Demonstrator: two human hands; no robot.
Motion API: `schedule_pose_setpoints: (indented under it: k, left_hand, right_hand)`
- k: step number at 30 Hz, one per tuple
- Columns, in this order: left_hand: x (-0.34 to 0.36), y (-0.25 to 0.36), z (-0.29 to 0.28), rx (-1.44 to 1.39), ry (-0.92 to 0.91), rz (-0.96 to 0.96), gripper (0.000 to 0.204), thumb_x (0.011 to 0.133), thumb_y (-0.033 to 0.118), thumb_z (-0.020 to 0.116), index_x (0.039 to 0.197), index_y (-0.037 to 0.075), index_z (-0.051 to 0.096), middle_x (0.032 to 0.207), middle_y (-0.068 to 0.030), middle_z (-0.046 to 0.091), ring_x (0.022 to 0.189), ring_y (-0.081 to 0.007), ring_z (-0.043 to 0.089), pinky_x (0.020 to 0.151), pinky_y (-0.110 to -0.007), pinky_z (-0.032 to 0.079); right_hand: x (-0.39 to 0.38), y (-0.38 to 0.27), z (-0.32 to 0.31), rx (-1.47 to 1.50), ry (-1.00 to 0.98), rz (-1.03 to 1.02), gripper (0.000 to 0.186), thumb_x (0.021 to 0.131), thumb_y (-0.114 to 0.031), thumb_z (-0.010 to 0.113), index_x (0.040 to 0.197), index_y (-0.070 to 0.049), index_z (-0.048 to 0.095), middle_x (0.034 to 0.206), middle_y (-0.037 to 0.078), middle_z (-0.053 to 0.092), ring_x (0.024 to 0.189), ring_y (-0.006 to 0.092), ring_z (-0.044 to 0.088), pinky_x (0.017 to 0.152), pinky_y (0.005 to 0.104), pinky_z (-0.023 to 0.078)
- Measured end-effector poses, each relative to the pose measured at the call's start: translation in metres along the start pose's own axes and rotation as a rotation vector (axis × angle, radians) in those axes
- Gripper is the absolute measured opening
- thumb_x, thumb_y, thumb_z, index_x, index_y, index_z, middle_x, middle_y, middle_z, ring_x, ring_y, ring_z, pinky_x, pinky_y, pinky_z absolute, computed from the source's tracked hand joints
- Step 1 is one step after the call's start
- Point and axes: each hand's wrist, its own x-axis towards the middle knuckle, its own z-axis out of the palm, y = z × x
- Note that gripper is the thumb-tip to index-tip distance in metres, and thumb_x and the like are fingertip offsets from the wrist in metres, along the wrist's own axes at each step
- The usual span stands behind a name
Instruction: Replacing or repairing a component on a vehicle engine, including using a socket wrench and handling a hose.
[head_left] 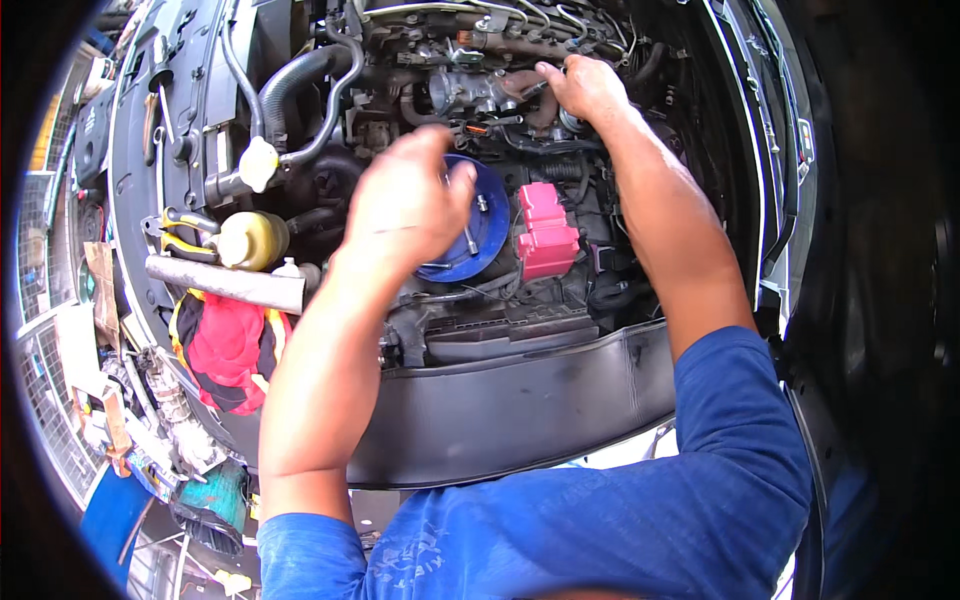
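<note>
Right now the brownish metal pipe (521, 82) is just beside the fingertips of my right hand (592, 92), with a silvery housing (462, 92) beyond it, further left of that grip. My right fingers bunch at the pipe's end, but I cannot tell whether they pinch a small part or only rest there. If they do hold something small, a slip could send it into the crowded gaps below my fingers, since so little room lies around them; a careless twist could also scrape my knuckles on the metal.

My left hand (412, 200) hangs blurred, thumb and forefinger apart with nothing visible between them; its other fingers are hidden. Under it and to its right sits the blue dish (492, 238), holding a socket tool (472, 240). A wrist dropped too low could catch the rim and tip the tools into the engine bay.

Right of the dish, the pink cover (547, 240) could get knocked by my right forearm if I lean in. Further out, left of my left wrist, the pliers (180, 238) lie near the yellowish reservoir (250, 241); a sweeping elbow might push them off.
</note>
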Motion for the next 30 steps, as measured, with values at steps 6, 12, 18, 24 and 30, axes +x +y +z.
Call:
schedule_pose_setpoints:
  k: [6,12,18,24,30]
  left_hand:
    - [0.021,-0.025,0.11,0.368,-0.635,-0.432,0.043,0.089,0.015,0.06,0.128,-0.001,0.054,0.127,-0.0235,0.063,0.12,-0.0356,0.061,0.1,-0.044,0.051]
    - [0.029,-0.044,0.141,0.291,-0.559,-0.63,0.04,0.091,0.011,0.057,0.13,0.001,0.053,0.13,-0.0216,0.062,0.121,-0.0353,0.061,0.101,-0.044,0.051]
    - [0.024,-0.023,0.118,0.342,-0.688,-0.578,0.041,0.093,0.028,0.056,0.122,0.0,0.062,0.127,-0.0232,0.063,0.121,-0.0349,0.06,0.1,-0.044,0.051]
    - [0.021,-0.018,0.102,0.267,-0.67,-0.516,0.049,0.096,0.037,0.054,0.114,-0.007,0.065,0.116,-0.028,0.066,0.115,-0.0389,0.062,0.1,-0.045,0.048]
    - [0.04,-0.01,0.072,-0.173,-0.579,-0.515,0.042,0.097,0.036,0.056,0.103,-0.005,0.065,0.089,-0.0192,0.069,0.078,-0.0282,0.067,0.072,-0.04,0.052]
  right_hand:
    - [-0.015,0.007,0.036,0.64,0.165,0.125,0.036,0.087,-0.028,0.072,0.113,-0.004,0.066,0.097,0.021,0.07,0.093,0.0326,0.069,0.086,0.0408,0.052]
    - [0.0,0.006,0.087,0.882,0.443,0.163,0.028,0.085,-0.024,0.073,0.093,0.0,0.062,0.085,0.018,0.07,0.079,0.0343,0.068,0.076,0.0415,0.052]
    - [0.014,0.013,0.114,0.963,0.53,0.024,0.02,0.091,-0.017,0.07,0.098,-0.001,0.061,0.087,0.009,0.07,0.079,0.0159,0.065,0.075,0.0324,0.052]
    - [0.017,0.016,0.116,1.006,0.476,-0.027,0.016,0.093,-0.013,0.067,0.1,0.0,0.062,0.091,0.008,0.071,0.082,0.0142,0.064,0.077,0.0311,0.051]
    - [0.016,0.012,0.113,1.057,0.491,-0.022,0.017,0.089,-0.013,0.069,0.1,-0.001,0.065,0.09,0.009,0.072,0.081,0.016,0.066,0.077,0.0327,0.052]
